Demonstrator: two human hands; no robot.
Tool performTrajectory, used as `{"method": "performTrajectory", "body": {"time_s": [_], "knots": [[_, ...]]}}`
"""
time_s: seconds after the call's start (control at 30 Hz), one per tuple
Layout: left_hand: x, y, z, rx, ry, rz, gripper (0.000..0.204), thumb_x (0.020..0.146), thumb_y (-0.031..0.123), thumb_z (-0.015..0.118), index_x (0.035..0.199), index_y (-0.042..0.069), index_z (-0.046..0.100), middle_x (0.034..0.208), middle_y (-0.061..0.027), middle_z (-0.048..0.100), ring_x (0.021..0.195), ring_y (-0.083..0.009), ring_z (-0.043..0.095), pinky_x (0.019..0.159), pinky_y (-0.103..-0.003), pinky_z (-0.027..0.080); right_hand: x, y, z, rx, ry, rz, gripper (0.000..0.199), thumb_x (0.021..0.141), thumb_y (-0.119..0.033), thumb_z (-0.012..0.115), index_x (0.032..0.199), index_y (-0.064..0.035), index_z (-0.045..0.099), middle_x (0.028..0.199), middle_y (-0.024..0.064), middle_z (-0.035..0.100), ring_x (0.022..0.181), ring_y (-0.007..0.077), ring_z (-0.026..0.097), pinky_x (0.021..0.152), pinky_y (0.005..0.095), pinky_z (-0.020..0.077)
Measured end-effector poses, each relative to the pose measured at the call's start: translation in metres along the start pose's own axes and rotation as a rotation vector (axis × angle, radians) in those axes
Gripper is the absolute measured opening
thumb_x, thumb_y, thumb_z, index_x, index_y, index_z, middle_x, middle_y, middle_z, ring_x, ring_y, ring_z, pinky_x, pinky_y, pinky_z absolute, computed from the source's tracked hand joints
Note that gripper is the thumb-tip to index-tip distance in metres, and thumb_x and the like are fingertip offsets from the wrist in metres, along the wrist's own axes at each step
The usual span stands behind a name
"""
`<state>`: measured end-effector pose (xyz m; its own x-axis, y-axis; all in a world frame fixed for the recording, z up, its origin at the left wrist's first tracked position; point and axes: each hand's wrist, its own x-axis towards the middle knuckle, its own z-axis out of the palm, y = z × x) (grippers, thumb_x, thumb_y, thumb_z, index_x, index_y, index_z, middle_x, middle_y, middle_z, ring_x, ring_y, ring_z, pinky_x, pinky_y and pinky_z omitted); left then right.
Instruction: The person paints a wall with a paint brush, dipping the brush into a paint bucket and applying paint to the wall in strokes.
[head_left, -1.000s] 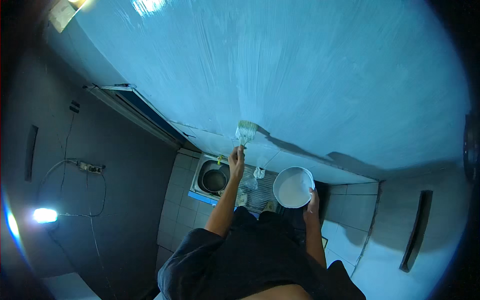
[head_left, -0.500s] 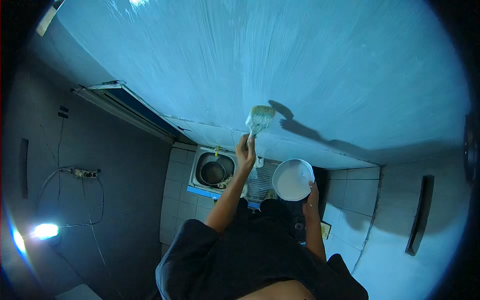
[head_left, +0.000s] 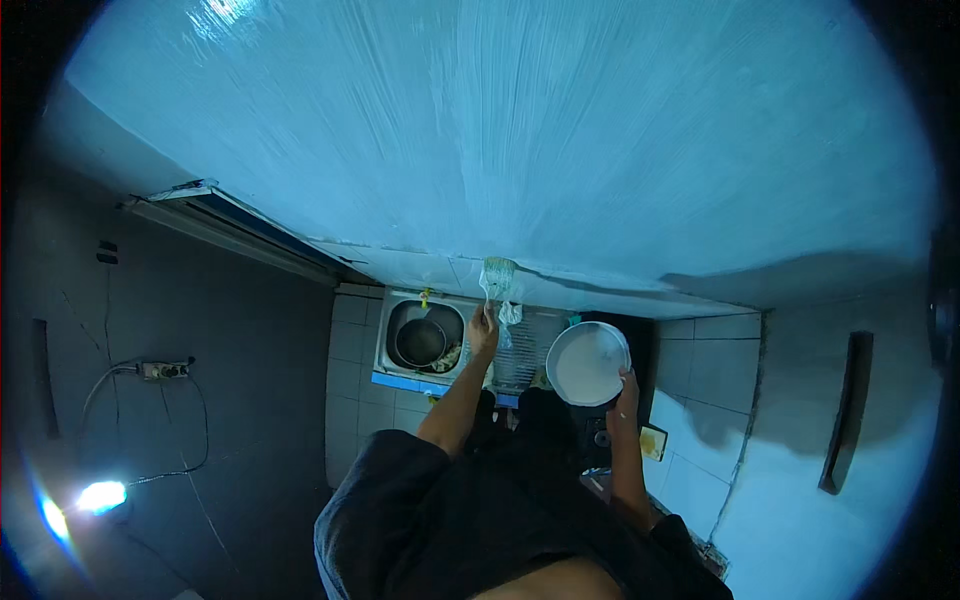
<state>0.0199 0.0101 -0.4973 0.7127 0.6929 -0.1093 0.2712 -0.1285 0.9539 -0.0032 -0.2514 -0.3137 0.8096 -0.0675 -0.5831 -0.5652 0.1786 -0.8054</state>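
Observation:
In my left hand [head_left: 484, 332], fingers closed round the handle, is a wide paintbrush [head_left: 497, 277]. Its bristles point away from me, at the lower edge of the painted wall [head_left: 560, 150], where a row of tiles begins; whether they touch is hard to tell. White paint coats the brush. Wet-looking vertical strokes streak the wall above. My right hand [head_left: 625, 394] grips the near right rim of a round white tub [head_left: 552, 372], which holds white paint [head_left: 588, 362]. The tub is held up to the right of the brush, above the counter.
Below the brush is a steel sink [head_left: 388, 345] with a dark pot [head_left: 421, 342] in it and a yellow tap [head_left: 425, 298]. A ribbed drainboard [head_left: 517, 355] adjoins it. Left, a glaring lamp [head_left: 102, 497] and a power strip [head_left: 165, 370] are on the dark wall.
My left hand has lowered the brush down the wall, from the painted part to its bottom edge by the tiles. The tub in my right hand has hardly moved. The view has shifted slightly.

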Motion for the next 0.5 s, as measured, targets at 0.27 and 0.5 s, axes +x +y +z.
{"method": "performTrajectory", "body": {"time_s": [0.27, 0.5], "knots": [[-0.017, 0.070, -0.014, -0.201, 0.067, 0.148, 0.042, 0.097, 0.034, 0.043, 0.081, -0.003, 0.052, 0.060, -0.0071, 0.045, 0.056, -0.0148, 0.040, 0.053, -0.032, 0.035, 0.006, 0.005, -0.004, 0.023, 0.036, -0.024, 0.076, 0.083, -0.036, 0.054, 0.140, 0.0038, 0.025, 0.137, 0.0192, 0.036, 0.127, 0.0279, 0.034, 0.106, 0.0368, 0.0234], [0.020, 0.035, -0.010, -0.133, 0.062, 0.183, 0.038, 0.096, 0.035, 0.043, 0.087, 0.001, 0.057, 0.063, -0.0147, 0.052, 0.051, -0.0255, 0.045, 0.051, -0.037, 0.037, -0.004, -0.002, 0.013, -0.007, -0.098, -0.045, 0.064, 0.083, -0.034, 0.055, 0.133, 0.0018, 0.037, 0.125, 0.0173, 0.046, 0.118, 0.0254, 0.042, 0.102, 0.0357, 0.0279]]}}
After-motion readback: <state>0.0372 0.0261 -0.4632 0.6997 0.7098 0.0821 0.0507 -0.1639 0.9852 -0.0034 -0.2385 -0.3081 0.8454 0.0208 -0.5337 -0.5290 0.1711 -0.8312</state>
